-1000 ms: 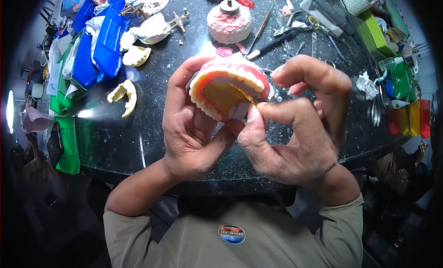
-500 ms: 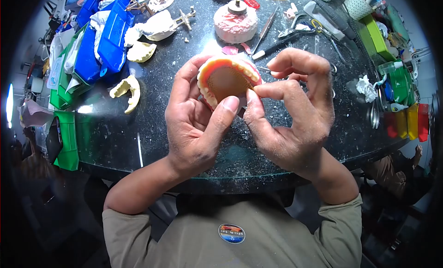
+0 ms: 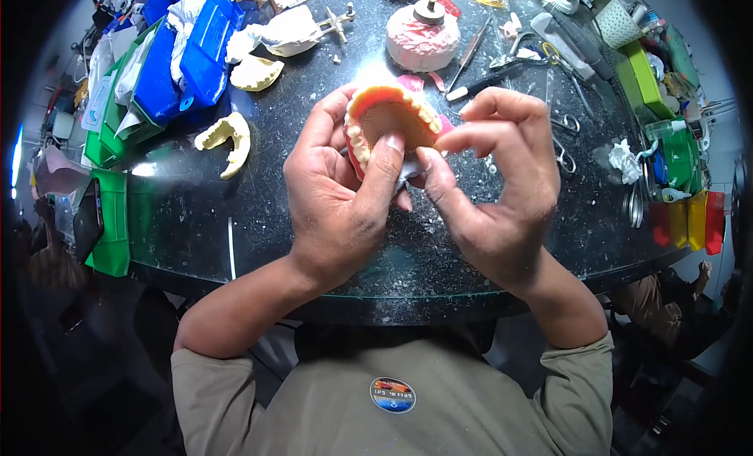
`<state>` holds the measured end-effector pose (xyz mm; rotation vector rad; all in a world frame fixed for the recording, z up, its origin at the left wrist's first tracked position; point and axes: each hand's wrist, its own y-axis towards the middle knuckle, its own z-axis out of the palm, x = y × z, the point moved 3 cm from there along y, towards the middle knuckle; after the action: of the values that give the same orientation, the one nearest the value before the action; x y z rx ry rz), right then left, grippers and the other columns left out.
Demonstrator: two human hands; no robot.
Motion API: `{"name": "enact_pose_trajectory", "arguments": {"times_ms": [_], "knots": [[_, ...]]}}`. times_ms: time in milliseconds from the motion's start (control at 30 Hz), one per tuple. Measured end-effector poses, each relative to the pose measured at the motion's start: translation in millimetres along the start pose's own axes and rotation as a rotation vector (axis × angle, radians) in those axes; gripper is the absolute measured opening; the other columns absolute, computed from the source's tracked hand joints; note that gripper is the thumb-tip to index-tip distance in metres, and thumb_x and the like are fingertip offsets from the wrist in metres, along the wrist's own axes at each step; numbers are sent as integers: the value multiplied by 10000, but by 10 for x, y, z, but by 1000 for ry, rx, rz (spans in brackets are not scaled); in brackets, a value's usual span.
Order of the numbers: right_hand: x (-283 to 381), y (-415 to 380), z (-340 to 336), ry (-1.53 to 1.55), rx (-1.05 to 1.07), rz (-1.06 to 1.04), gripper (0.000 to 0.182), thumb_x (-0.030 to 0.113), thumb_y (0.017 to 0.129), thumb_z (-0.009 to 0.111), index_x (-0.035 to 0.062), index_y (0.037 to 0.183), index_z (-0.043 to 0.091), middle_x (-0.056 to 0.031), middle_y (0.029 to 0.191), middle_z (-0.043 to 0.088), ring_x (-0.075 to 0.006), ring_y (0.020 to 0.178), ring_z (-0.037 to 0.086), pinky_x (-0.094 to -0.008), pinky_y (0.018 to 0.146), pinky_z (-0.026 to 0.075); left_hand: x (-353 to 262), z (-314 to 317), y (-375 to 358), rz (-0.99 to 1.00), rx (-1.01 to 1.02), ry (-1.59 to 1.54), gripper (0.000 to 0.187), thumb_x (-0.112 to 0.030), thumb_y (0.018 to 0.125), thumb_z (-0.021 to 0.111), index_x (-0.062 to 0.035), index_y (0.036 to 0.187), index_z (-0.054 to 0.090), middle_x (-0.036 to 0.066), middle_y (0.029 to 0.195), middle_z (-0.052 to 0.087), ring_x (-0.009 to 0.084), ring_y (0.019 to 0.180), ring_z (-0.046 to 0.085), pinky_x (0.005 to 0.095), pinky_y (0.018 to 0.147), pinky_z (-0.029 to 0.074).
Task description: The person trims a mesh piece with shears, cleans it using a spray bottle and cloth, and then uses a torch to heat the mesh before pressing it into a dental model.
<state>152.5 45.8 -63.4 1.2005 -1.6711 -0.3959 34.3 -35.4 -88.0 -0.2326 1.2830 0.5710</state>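
Observation:
A denture (image 3: 369, 111) with cream teeth, a pink-orange rim and a brownish, fine-textured palate is held up over the bench. My left hand (image 3: 337, 181) cradles it from the left, thumb pressed on the palate and fingers behind it. At the right rear edge, my right hand (image 3: 506, 185) pinches with thumb and index finger, its other fingers curled in the air. A small whitish piece shows under the denture between the hands; what it is I cannot make out. Behind the denture lie pink scraps (image 3: 410, 82).
A pink-and-white plaster block with a metal knob (image 3: 423, 38) stands at the back. Cream arch-shaped pieces (image 3: 235, 146) and a plaster model (image 3: 290, 32) lie left, beside blue bins (image 3: 208, 52). Scissors (image 3: 563, 154) and several tools lie right, near coloured bins (image 3: 694, 220).
The view has shifted slightly. My left thumb has moved further onto the palate, and the denture has tilted a little. My right fingers remain at its rear edge.

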Motion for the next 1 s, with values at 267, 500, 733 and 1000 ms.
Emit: {"name": "enact_pose_trajectory", "arguments": {"times_ms": [267, 500, 733, 1000], "knots": [[-185, -83, 71, 478, 192, 549, 248, 67, 795, 636, 6, 1017, 544, -56, 967, 557, -114, 867, 557, -265, 764, 458, 2, -31, 14, -140, -3, -14, 312, -10, 902, 506, 109, 1170, 401, 137, 903, 621, 84, 608, 615, 162, 455, 489], [-177, -77, 100, 642, 302, 739, 305, 63, 841, 564, -34, 1126, 518, -72, 1040, 572, -103, 946, 552, -245, 824, 463, 4, -73, 17, -181, 3, 31, 287, -13, 893, 516, 118, 1133, 430, 132, 872, 628, 71, 600, 607, 167, 477, 509], [-180, -93, 129, 753, 292, 814, 309, 35, 838, 584, -41, 1130, 515, -74, 1035, 573, -99, 928, 561, -241, 820, 479, -1, -89, 30, -145, 3, 29, 294, 8, 869, 521, 116, 1133, 451, 129, 929, 626, 95, 733, 633, 187, 534, 551], [-221, -110, 142, 852, 295, 839, 318, 36, 838, 614, -39, 1132, 517, -69, 1006, 584, -90, 885, 572, -240, 795, 484, -4, -104, 31, -112, -5, 75, 274, 5, 863, 533, 109, 1112, 487, 124, 935, 629, 91, 728, 630, 183, 528, 545]]}}
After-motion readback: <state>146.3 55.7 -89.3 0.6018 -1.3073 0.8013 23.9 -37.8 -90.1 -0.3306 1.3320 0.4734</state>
